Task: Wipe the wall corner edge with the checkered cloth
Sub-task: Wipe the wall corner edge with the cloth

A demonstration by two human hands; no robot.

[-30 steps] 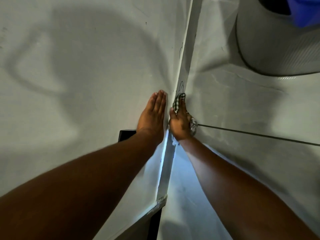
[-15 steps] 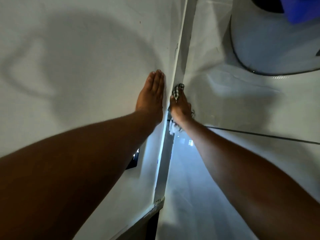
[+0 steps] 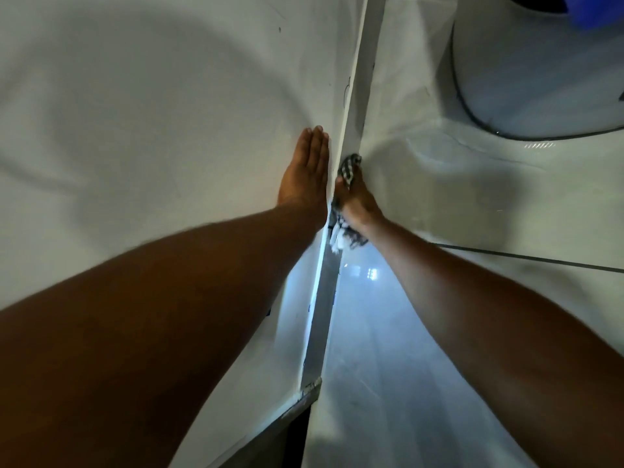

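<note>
The wall corner edge runs as a narrow pale strip from the top centre down to the lower middle. My right hand presses the black-and-white checkered cloth against the strip's right side; a loose end of the cloth hangs below the wrist. My left hand lies flat, fingers together, on the white wall just left of the edge and holds nothing.
A large pale rounded container with a dark rim line stands at the upper right, something blue above it. A thin dark cable crosses the right wall. A dark gap opens under the strip's lower end.
Both hands have slid upward along the corner edge, the right one carrying the cloth with it. The dark box seen by my left wrist is now hidden behind my left forearm.
</note>
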